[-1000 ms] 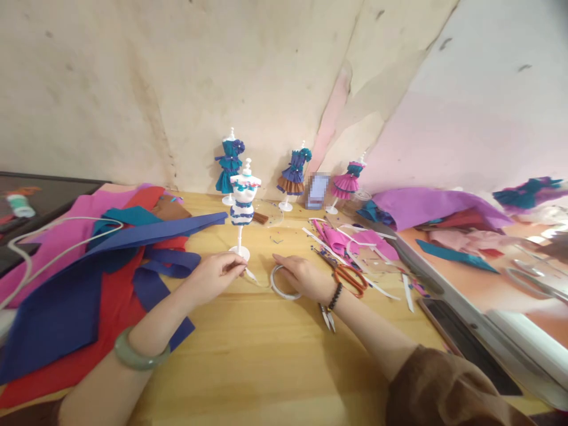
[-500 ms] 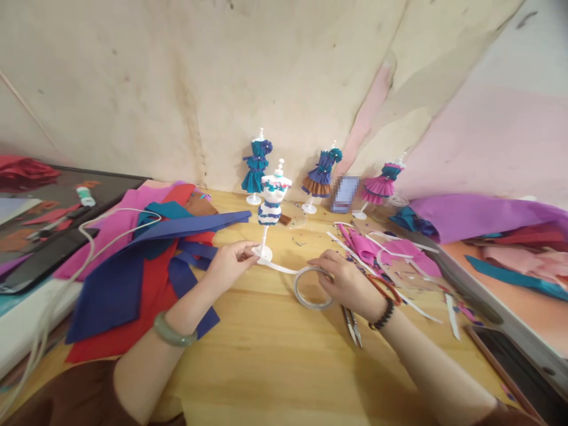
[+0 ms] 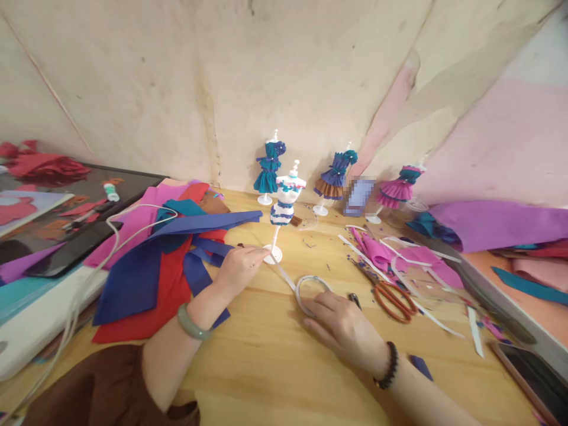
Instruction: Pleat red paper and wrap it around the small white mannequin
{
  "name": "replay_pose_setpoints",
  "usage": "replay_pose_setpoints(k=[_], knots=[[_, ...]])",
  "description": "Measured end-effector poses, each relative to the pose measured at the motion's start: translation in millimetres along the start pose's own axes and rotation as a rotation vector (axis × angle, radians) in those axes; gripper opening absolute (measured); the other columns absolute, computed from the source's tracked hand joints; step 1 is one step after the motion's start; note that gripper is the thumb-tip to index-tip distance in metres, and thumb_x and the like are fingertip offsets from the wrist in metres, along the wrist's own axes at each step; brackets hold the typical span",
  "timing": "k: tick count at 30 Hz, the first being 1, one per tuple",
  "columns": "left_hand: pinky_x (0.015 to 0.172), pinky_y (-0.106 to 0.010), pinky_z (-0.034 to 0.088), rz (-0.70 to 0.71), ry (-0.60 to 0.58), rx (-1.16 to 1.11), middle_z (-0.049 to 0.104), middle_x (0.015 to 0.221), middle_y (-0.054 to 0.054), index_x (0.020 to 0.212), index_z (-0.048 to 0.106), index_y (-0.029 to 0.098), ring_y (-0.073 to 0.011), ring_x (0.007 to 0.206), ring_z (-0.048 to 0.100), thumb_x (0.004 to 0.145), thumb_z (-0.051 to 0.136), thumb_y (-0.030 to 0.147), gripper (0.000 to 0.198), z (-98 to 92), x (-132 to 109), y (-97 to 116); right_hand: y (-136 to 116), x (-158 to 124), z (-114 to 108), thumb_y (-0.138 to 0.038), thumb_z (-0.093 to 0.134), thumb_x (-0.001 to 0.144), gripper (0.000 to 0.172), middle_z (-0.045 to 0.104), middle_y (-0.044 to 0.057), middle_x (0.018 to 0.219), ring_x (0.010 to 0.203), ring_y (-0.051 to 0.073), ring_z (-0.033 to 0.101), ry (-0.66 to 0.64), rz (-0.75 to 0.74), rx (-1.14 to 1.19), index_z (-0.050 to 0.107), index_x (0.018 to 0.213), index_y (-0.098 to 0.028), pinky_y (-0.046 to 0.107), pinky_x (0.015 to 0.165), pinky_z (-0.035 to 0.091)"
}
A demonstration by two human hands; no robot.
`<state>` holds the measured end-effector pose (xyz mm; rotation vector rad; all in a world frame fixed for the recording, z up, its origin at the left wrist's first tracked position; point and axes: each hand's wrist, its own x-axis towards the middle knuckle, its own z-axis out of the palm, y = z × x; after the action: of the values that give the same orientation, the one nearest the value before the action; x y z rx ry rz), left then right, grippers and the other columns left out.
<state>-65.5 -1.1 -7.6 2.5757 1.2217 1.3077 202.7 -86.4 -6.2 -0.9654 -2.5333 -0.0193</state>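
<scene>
My left hand (image 3: 239,269) pinches the free end of a white tape strip (image 3: 284,273) close to the round foot of a small white mannequin (image 3: 284,204) that wears blue and teal bands. The strip runs down to a tape roll (image 3: 312,294) lying on the wooden table (image 3: 266,367). My right hand (image 3: 344,331) rests on the near side of that roll, fingers curled over its rim. Orange-handled scissors (image 3: 393,299) lie just right of my right hand.
Three dressed mini mannequins (image 3: 268,171) (image 3: 332,180) (image 3: 399,186) stand by the wall. Blue, red and pink fabric (image 3: 151,266) piles up at left, with a white cable (image 3: 115,228) and a dark tablet (image 3: 66,254). Pink scraps (image 3: 390,251) and purple cloth (image 3: 488,222) lie at right.
The view has turned left. My right hand slid the roll toward me and further from the mannequin, drawing out more tape. My left hand stayed at the mannequin's foot, still pinching the end.
</scene>
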Motion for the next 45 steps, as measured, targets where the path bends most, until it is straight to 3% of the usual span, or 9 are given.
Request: replay_pose_setpoints(k=[4,9,13,17,22,28,32,38,45], knots=[[0.081,-0.027,0.06,0.221,0.118,0.109,0.077,0.096,-0.005,0.099,0.072,0.017,-0.0155,0.088,0.073,0.093,0.049,0.01,0.025,0.6,-0.9,-0.3,6.5,21.5,-0.3,-0.024,0.047,0.098,0.021,0.067,0.008,0.084,0.076,0.02,0.064,0.141,0.128,0.113,0.067,0.094,-0.02,0.033,0.068,0.053],[0.082,-0.028,0.06,0.277,0.161,0.121,0.076,0.102,-0.007,0.099,0.069,0.017,-0.016,0.092,0.073,0.094,0.052,0.013,0.019,-2.7,0.8,5.5,14.6,58.5,22.9,-0.025,0.061,0.088,0.016,0.072,0.011,0.1,0.092,0.025,0.069,0.256,0.288,0.217,0.065,0.103,-0.019,0.04,0.081,0.056],[0.083,-0.027,0.06,0.297,0.172,0.143,0.076,0.099,-0.006,0.1,0.068,0.016,-0.0148,0.091,0.073,0.093,0.051,0.01,0.019,-4.7,1.3,7.7,12.0,77.3,47.6,-0.027,0.063,0.087,0.021,0.075,0.006,0.093,0.083,0.02,0.072,0.279,0.428,0.38,0.062,0.107,-0.021,0.031,0.069,0.057],[0.09,-0.028,0.057,0.331,0.155,0.194,0.075,0.106,-0.007,0.107,0.065,0.016,-0.0153,0.099,0.071,0.091,0.053,0.007,0.021,-5.7,0.0,11.4,12.3,78.5,55.1,-0.028,0.055,0.093,0.011,0.072,0.0,0.073,0.06,0.014,0.066,0.336,0.388,0.387,0.063,0.09,-0.022,0.025,0.055,0.05],[0.09,-0.027,0.056,0.281,0.197,0.246,0.074,0.108,-0.009,0.118,0.06,0.014,-0.0178,0.101,0.071,0.09,0.057,0.009,0.029,-3.7,-1.4,15.7,17.0,71.2,37.4,-0.027,0.055,0.094,0.017,0.071,0.005,0.073,0.066,0.017,0.064,0.443,0.28,0.224,0.063,0.08,-0.021,0.032,0.068,0.043],[0.094,-0.033,0.056,0.152,0.242,0.193,0.071,0.115,-0.012,0.12,0.058,0.016,-0.0214,0.107,0.068,0.09,0.058,0.02,0.031,-5.2,2.1,14.9,20.2,69.7,21.3,-0.012,0.055,0.094,0.014,0.069,0.002,0.069,0.061,0.013,0.061,0.541,-0.003,-0.124,0.058,0.081,-0.018,0.03,0.065,0.037],[0.089,-0.035,0.056,0.166,0.176,0.091,0.073,0.103,-0.009,0.106,0.061,0.018,-0.0205,0.1,0.068,0.087,0.063,0.023,0.019,-6.1,4.0,19.3,21.1,69.6,20.3,-0.011,0.055,0.094,0.012,0.069,0.002,0.07,0.06,0.013,0.061,0.543,-0.012,-0.141,0.057,0.083,-0.018,0.03,0.065,0.036],[0.074,-0.032,0.052,0.189,0.191,0.078,0.071,0.081,-0.004,0.086,0.061,0.018,-0.0166,0.08,0.065,0.09,0.061,0.021,0.005,-2.3,3.5,23.7,17.6,68.9,20.4,-0.011,0.054,0.094,0.01,0.07,0.002,0.072,0.061,0.013,0.061,0.525,-0.037,-0.146,0.058,0.087,-0.017,0.03,0.065,0.037],[0.075,-0.029,0.052,0.309,0.186,0.161,0.069,0.08,-0.003,0.087,0.062,0.017,-0.0161,0.081,0.062,0.089,0.057,0.011,0.008,-5.1,2.1,17.8,20.7,65.3,34.9,-0.019,0.057,0.094,0.006,0.073,0.002,0.076,0.062,0.015,0.064,0.533,0.122,-0.009,0.062,0.096,-0.019,0.031,0.065,0.043]])
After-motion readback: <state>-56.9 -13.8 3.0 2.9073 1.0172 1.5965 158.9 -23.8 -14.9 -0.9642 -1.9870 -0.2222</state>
